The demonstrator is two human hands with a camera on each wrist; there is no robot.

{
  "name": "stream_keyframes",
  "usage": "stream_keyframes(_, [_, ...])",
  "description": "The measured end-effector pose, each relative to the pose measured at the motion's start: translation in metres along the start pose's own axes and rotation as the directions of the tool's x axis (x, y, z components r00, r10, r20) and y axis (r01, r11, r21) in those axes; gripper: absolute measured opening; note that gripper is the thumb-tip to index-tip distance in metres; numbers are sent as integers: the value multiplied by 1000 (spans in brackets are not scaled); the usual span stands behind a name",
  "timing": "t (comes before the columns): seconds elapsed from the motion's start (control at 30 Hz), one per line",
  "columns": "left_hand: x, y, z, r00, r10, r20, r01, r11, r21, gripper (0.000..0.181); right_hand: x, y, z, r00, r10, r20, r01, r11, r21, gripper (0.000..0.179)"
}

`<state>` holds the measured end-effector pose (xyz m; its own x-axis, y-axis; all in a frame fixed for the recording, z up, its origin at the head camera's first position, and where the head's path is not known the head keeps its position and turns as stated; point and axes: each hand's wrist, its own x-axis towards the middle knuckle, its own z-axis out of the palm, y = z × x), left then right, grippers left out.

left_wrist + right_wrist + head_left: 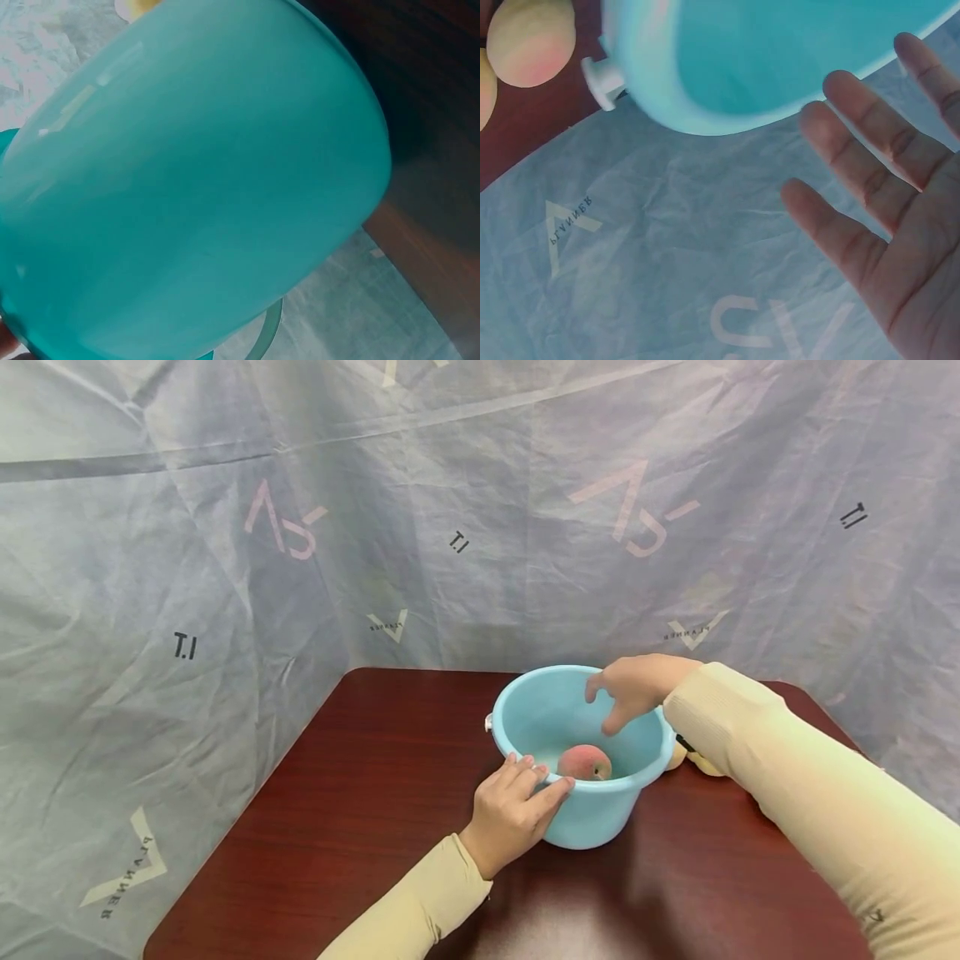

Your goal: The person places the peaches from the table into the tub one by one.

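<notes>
A light blue plastic bucket (592,814) stands on the dark red table, its mouth facing me. Inside lies one pink peach (581,762), near the front wall. My left hand (510,814) grips the near rim, fingers over the edge and thumb along it. Only a bit of that hand shows in the left wrist view, where the bucket wall (210,172) fills most of the picture. Over the far right part of the bucket's mouth is my right hand (633,685), fingers spread and nothing held. In the right wrist view its palm and spread fingers show beside the bucket rim.
Yellowish peaches (532,41) lie on the table (360,793) just right of the bucket, partly hidden by my right sleeve in the head view. A white handle knob (604,81) sticks out from the rim. A grey printed curtain (450,527) hangs behind the table.
</notes>
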<state>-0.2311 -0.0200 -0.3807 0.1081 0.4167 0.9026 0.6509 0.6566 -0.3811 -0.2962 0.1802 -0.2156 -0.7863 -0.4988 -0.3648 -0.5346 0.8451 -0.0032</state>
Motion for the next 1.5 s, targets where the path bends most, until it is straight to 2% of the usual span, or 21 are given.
stream_keyframes(0.27, [1,-1,-2,999,30,15,-29,999,-12,22,-5,13,18,990,-30,-141,32,999,13,43])
stream_keyframes(0.57, [2,-4,-5,995,65,77,-64,998,-20,26,-7,28,38,980,-67,-189,69,998,2,36])
stream_keyframes(0.73, [2,-3,-5,995,64,80,-62,998,-20,26,-13,37,41,971,-65,-229,72,997,21,36])
stream_keyframes(0.93, [0,-3,-5,996,52,72,-51,999,-17,26,-19,48,45,966,-56,-252,75,995,67,36])
stream_keyframes(1.1, [0,-3,-5,996,50,72,-49,999,-14,26,-26,59,50,944,-26,-328,76,987,140,35])
stream_keyframes(1.33, [-1,-3,-6,997,44,67,-43,999,-18,25,-36,77,58,931,3,-365,104,957,272,34])
stream_keyframes(1.5, [1,-4,-6,997,35,74,-33,999,-18,25,-44,85,59,918,22,-395,95,957,275,35])
